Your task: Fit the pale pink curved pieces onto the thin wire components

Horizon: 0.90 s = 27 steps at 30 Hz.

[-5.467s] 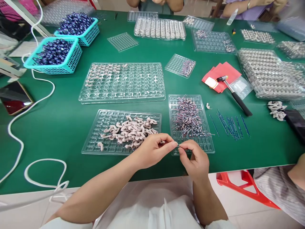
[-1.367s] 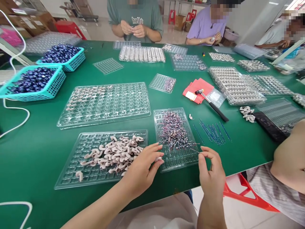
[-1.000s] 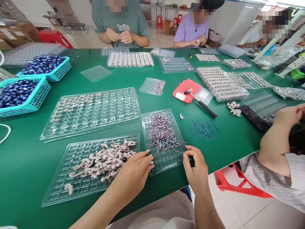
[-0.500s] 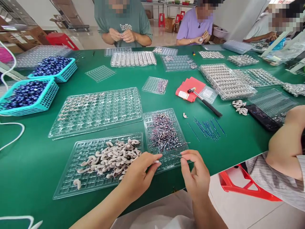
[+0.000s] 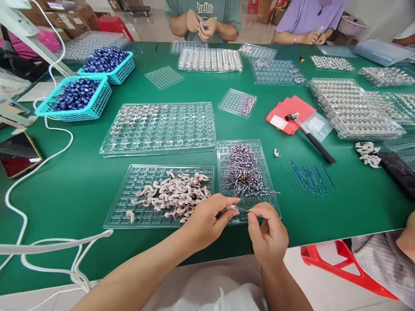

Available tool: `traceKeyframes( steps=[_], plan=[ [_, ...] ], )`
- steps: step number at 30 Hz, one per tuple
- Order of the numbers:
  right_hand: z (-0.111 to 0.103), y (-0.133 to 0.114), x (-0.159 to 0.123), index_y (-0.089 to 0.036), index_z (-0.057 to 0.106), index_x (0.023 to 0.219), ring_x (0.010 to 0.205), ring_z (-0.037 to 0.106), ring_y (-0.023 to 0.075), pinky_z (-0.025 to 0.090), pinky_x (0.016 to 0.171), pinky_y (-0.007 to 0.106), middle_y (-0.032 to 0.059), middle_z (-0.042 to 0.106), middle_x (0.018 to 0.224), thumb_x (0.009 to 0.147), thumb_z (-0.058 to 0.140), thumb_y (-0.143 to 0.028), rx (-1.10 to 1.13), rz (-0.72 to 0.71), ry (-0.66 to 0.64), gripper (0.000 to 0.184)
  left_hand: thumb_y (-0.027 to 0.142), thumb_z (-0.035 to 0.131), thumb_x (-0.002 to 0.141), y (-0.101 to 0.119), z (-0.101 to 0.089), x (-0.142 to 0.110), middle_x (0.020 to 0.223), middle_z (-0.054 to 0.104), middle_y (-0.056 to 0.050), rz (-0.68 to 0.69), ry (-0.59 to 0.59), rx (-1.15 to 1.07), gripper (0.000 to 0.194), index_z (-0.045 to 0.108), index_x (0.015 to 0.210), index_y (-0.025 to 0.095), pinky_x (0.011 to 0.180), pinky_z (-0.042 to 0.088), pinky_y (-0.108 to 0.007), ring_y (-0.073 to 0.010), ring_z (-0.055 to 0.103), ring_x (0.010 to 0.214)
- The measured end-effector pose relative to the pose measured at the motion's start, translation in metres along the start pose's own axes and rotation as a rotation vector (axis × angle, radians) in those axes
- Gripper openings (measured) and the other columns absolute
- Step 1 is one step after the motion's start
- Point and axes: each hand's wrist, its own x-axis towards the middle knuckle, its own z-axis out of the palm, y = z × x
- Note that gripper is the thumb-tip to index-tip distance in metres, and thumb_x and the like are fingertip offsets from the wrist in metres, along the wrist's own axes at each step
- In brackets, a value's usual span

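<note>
My left hand [image 5: 207,220] pinches a small pale tube piece [image 5: 231,207] at its fingertips. My right hand [image 5: 269,233] pinches a thin wire lead [image 5: 244,210] that points into that piece. Both hands hover over the near edge of a clear tray [image 5: 269,190] heaped with thin wired components [image 5: 242,170]. To the left lies another clear tray [image 5: 129,207] with a pile of pale curved tube pieces [image 5: 175,194].
A large clear blister tray [image 5: 181,129] lies beyond, partly filled at its left. Two teal baskets [image 5: 94,106] of blue beads stand far left. Blue wires [image 5: 308,175], a small hammer [image 5: 311,138] and red paper lie right. White cable [image 5: 42,246] loops at left. Other people work opposite and at right.
The view has tilted down and shifted right. My hands have come closer together, with the wire tip now meeting the pale piece in my left fingers.
</note>
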Motion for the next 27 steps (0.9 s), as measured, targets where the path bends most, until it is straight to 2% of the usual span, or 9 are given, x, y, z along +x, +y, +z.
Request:
traceKeyframes(
  steps=[8, 19, 27],
  plan=[
    [0.0017, 0.0031, -0.0041, -0.024, 0.06, 0.093, 0.078, 0.062, 0.0178, 0.053, 0.069, 0.034, 0.002, 0.063, 0.083, 0.09, 0.058, -0.015, 0.013, 0.029, 0.012, 0.01, 0.026, 0.06, 0.097, -0.0034, 0.0008, 0.0004, 0.085, 0.075, -0.006, -0.003, 0.022, -0.013, 0.023, 0.072, 0.114, 0.017, 0.074, 0.056, -0.029, -0.0172, 0.069, 0.078],
    [0.0026, -0.0029, 0.0005, -0.024, 0.061, 0.087, 0.074, 0.062, 0.0148, 0.051, 0.067, 0.029, -0.0006, 0.065, 0.081, 0.089, 0.059, -0.016, -0.049, 0.085, 0.003, 0.009, 0.024, 0.062, 0.095, -0.0033, 0.0015, 0.001, 0.086, 0.076, -0.006, -0.001, 0.021, -0.009, 0.021, 0.073, 0.112, 0.017, 0.076, 0.056, -0.029, -0.0168, 0.069, 0.078],
    [0.0026, 0.0, -0.0023, -0.024, 0.061, 0.089, 0.076, 0.063, 0.0156, 0.051, 0.068, 0.03, 0.0006, 0.066, 0.082, 0.089, 0.06, -0.015, -0.05, 0.078, 0.019, 0.008, 0.021, 0.063, 0.094, -0.0027, 0.0, 0.0018, 0.086, 0.076, -0.006, -0.012, 0.011, -0.011, 0.022, 0.072, 0.113, 0.016, 0.074, 0.055, -0.028, -0.0171, 0.069, 0.078]
  ],
)
